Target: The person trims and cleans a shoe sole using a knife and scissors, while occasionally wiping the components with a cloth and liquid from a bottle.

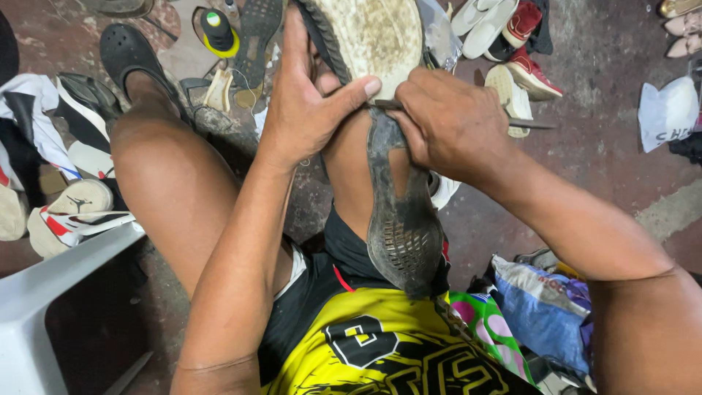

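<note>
I gripped the worn, dirty-white shoe (365,36) firmly with my left hand (311,95) while my right hand (450,121), clenched on a thin metal blade (530,125), should pry the peeling black rubber outsole (398,212) slowly, close to the seam.

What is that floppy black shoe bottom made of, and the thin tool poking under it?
The peeled black sole looks like rubber: matte, dusty, bending under its own weight, with a moulded grid tread. The thin tool in the right hand looks like dull grey metal, though that is hard to confirm.

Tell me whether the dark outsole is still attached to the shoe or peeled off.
Partly peeled: the dark outsole hangs loose toward the person's lap, joined only where the right hand works a thin tool at the shoe, gripped by the left hand.
</note>
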